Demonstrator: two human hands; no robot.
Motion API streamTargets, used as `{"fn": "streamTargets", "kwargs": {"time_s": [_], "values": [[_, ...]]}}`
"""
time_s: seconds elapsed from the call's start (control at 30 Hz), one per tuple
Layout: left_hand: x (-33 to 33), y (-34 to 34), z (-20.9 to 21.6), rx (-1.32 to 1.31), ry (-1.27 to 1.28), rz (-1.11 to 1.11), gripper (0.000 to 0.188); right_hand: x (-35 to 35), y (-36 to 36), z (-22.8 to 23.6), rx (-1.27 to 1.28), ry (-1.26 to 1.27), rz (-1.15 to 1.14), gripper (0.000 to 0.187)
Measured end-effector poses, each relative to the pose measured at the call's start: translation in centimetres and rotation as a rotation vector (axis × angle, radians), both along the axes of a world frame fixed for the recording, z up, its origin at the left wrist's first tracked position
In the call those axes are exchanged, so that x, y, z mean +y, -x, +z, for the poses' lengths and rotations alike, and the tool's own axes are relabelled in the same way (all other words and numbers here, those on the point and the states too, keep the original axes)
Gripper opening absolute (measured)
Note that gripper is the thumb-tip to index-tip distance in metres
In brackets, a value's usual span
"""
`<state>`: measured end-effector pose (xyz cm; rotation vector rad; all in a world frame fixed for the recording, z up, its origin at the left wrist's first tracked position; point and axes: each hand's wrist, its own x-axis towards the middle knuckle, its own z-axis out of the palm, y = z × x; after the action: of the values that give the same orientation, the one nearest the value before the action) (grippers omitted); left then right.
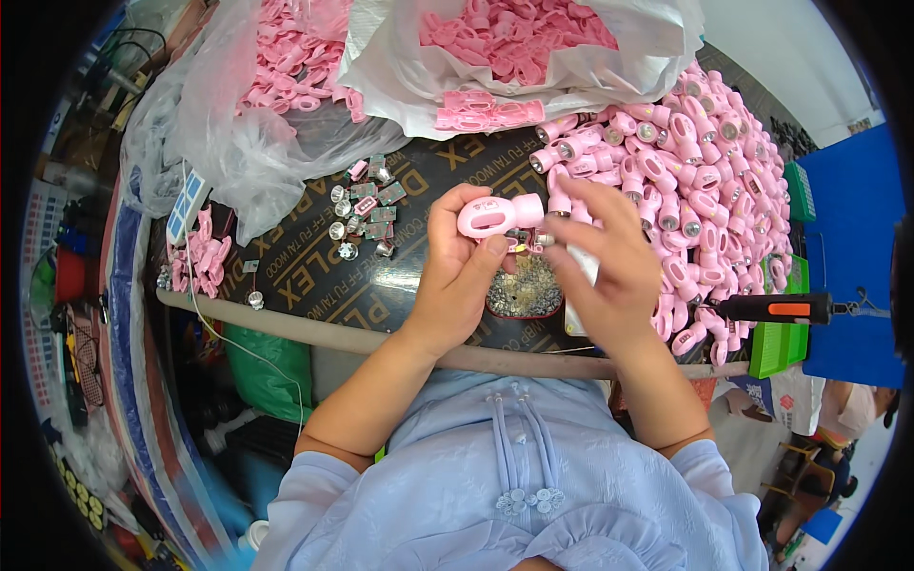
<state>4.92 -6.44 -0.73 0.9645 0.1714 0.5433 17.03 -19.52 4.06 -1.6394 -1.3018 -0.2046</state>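
My left hand (452, 276) is closed on a pink flashlight shell (490, 217) with an oval opening, its round end pointing right. At that end is my right hand (614, 262), slightly smeared, its index finger raised. A small circuit board with a reflector (529, 240) sits just under the shell, at my right fingertips, which seem to pinch it. Below the hands, a dish of small metal parts (526, 285) stands on the table, partly hidden. Left of them lie several loose circuit boards with reflectors (367, 214).
A large heap of pink flashlights (705, 181) covers the table's right side. Bags of pink shells (519, 43) stand at the back. A black-and-orange electric screwdriver (781, 308) hangs at right beside a green tray (785, 333). Pink pieces (203, 255) and a white cable (214, 328) are at left.
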Motion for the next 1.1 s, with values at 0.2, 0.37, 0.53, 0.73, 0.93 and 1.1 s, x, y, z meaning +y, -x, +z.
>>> {"fn": "streamTargets", "kwargs": {"time_s": [0.2, 0.37, 0.53, 0.73, 0.93, 1.1], "values": [[0.3, 0.7, -0.2, -0.006, -0.097, -0.084, 0.051, 0.5, -1.5, 2.6, 0.393, 0.165, 0.124, 0.040], [0.4, 0.8, -0.3, -0.041, -0.104, -0.115, 0.054, 0.6, -1.5, 2.6, 0.156, 0.263, 0.187, 0.032], [0.9, 0.5, 0.0, -0.102, -0.077, -0.131, 0.064, 0.1, -1.2, 1.5, 0.357, 0.066, 0.039, 0.034], [0.9, 0.6, 0.1, -0.085, -0.090, -0.117, 0.066, 0.0, -0.3, 1.1, 0.204, 0.113, 0.101, 0.035], [0.8, 0.8, -0.3, -0.074, -0.105, -0.111, 0.063, 0.0, -0.4, 0.7, 0.212, 0.131, 0.132, 0.035], [0.7, 0.8, -0.6, -0.103, -0.124, -0.087, 0.054, -0.1, -0.5, 0.4, 0.213, 0.149, 0.152, 0.033]]}}
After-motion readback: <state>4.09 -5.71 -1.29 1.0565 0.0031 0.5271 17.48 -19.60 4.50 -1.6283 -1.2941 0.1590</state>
